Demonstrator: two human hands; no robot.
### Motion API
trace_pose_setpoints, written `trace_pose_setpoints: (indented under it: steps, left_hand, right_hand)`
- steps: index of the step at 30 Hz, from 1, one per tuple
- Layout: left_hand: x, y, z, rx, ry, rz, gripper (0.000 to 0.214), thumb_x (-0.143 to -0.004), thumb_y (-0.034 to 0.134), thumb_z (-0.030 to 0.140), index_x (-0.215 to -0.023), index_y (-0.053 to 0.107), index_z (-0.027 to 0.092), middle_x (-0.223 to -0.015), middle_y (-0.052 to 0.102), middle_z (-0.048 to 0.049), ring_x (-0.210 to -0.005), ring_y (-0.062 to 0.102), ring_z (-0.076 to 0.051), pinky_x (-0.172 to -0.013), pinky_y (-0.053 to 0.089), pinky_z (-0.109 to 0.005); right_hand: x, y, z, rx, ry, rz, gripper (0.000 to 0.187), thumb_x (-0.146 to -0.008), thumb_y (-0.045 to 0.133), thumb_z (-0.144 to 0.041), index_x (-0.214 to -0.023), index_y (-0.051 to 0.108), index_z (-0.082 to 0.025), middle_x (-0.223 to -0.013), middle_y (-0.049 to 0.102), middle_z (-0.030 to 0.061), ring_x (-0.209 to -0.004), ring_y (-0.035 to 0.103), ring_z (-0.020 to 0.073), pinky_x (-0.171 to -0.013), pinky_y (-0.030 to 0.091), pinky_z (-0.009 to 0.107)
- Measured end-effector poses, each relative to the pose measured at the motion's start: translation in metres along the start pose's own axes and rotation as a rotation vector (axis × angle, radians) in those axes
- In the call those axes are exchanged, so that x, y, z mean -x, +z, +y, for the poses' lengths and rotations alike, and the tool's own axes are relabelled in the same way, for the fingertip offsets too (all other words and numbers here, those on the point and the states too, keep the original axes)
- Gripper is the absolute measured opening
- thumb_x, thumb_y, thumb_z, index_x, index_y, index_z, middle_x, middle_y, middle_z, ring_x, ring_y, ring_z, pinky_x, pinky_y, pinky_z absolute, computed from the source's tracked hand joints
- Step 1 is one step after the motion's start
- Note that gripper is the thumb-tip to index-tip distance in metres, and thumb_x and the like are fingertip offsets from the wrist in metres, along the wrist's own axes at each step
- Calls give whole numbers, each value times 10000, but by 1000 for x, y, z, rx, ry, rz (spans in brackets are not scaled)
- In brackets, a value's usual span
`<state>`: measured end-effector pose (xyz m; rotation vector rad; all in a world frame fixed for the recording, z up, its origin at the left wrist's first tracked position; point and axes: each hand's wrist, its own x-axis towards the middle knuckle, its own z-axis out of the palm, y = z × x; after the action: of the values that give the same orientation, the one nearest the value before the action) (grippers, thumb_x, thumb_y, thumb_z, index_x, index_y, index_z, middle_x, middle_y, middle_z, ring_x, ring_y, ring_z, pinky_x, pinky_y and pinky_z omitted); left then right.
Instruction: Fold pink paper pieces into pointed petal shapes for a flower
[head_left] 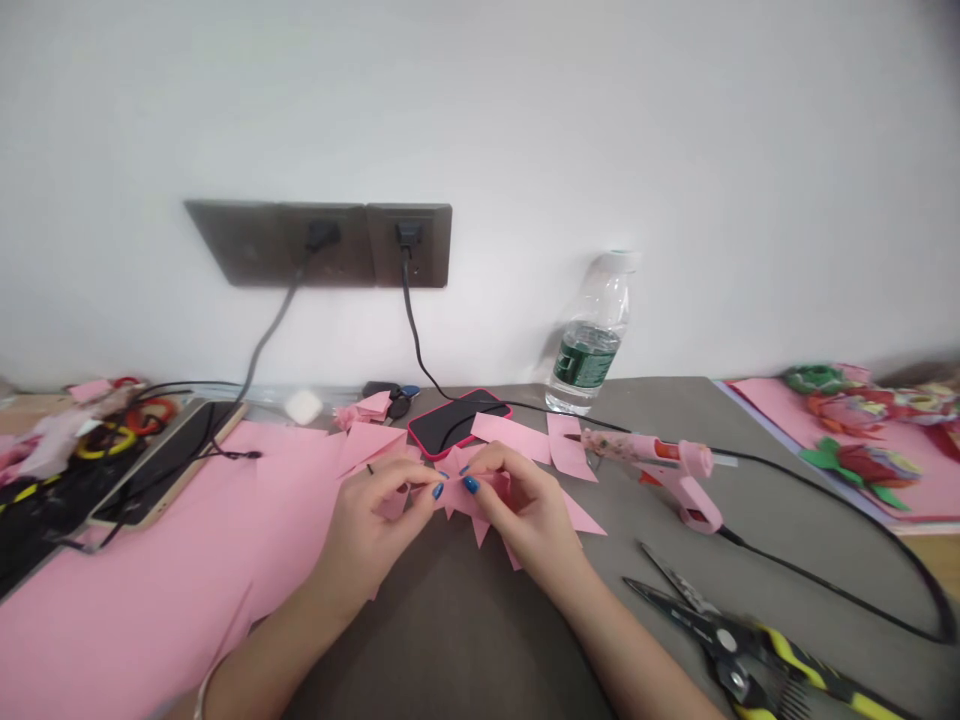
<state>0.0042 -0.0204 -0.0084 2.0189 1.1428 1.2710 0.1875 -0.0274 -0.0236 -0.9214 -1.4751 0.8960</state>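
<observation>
Head view: left hand [382, 520] and right hand [529, 510] both pinching the spiky pink paper [461, 497], thumb and finger, over the table [450, 640], near side of the red-edged phone [457, 422]. Visible spikes point toward the wearer; long axis unclear, fingers cover it. Glue gun [652, 452] right, nozzle leftward.
</observation>
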Motion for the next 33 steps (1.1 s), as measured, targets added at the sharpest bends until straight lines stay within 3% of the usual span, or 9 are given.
trace_pose_setpoints:
  steps: [7, 13, 18, 23, 26, 30, 33]
  left_hand:
    - [3, -2, 2, -113, 129, -203, 196, -901, 490, 110, -755, 601, 180, -665, 572, 4, -597, 524, -120, -568, 420, -232]
    - [3, -4, 4, -265, 218, -194, 236, -823, 455, 69, -624, 481, 193, -600, 481, 17, -564, 457, -126, -537, 368, -245]
    - [-4, -13, -3, -307, 205, -112, 243, -775, 433, 60, -588, 389, 209, -563, 368, 46, -522, 382, -113, -497, 306, -241]
    - [-13, -28, -15, -290, -9, 43, 269, -800, 405, 106, -583, 292, 220, -557, 290, 51, -515, 328, -114, -499, 272, -251]
    - [-15, -31, -17, -265, -84, 88, 246, -821, 421, 133, -592, 381, 215, -555, 369, 46, -528, 362, -119, -509, 298, -248]
    - [-14, -29, -17, -290, -112, 48, 231, -854, 454, 148, -632, 487, 206, -590, 502, 34, -565, 453, -131, -545, 362, -250]
    - [-13, -26, -21, -307, -58, -51, 201, -903, 460, 164, -794, 626, 200, -810, 692, -21, -792, 620, -180, -712, 479, -280]
  right_hand:
    - [0, 0, -6, 119, -113, -150, 137, -941, 588, -169, -823, 631, -224, -786, 669, 21, -778, 605, 200, -759, 414, 362]
    - [2, 0, -13, 261, -186, -194, 195, -942, 541, -137, -764, 554, -215, -750, 628, 12, -762, 567, 196, -759, 365, 368]
    - [0, -6, -11, 188, -157, -70, 213, -960, 522, -173, -754, 532, -225, -746, 595, 16, -758, 559, 200, -730, 394, 352]
    - [-9, -21, -1, 64, -122, 200, 176, -940, 586, -268, -770, 570, -225, -747, 578, 26, -738, 547, 199, -678, 432, 322]
    - [-11, -24, 2, 90, -68, 267, 144, -921, 600, -269, -785, 603, -221, -740, 597, 20, -717, 551, 189, -662, 435, 304]
    - [-7, -23, 1, 219, -44, 378, 96, -908, 570, -228, -899, 666, -227, -841, 669, 31, -783, 598, 199, -703, 440, 307]
    - [-6, -26, 1, 286, -15, 440, 155, -873, 532, -196, -932, 673, -220, -884, 686, 38, -789, 604, 203, -681, 432, 304]
